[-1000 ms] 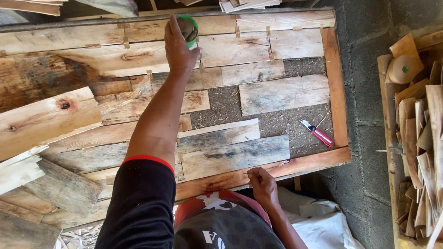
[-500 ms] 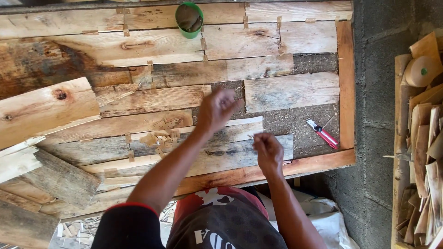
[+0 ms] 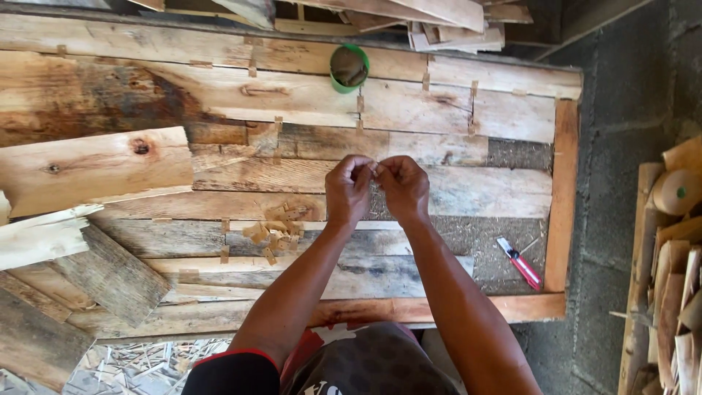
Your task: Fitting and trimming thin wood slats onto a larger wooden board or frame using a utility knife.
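My left hand (image 3: 348,189) and my right hand (image 3: 404,186) meet fingertip to fingertip over the middle of a panel of rough wooden planks (image 3: 292,95). Both pinch one small thing between them, too small to make out. A green cup (image 3: 348,69) holding small pieces stands on the planks farther up. A heap of small wood chips (image 3: 276,228) lies on the planks just left of my left wrist. A red and white utility knife (image 3: 520,263) rests at the panel's lower right, on a bare gritty patch.
Loose boards (image 3: 88,170) overlap the panel's left side. A reddish frame strip (image 3: 561,197) runs down the right edge. A crate of wood offcuts and a tape roll (image 3: 677,192) stand at far right on grey concrete. Shavings litter the floor at lower left.
My left hand has drawn back from the green cup to the middle of the panel. My right hand has risen to meet it, and both now pinch together.
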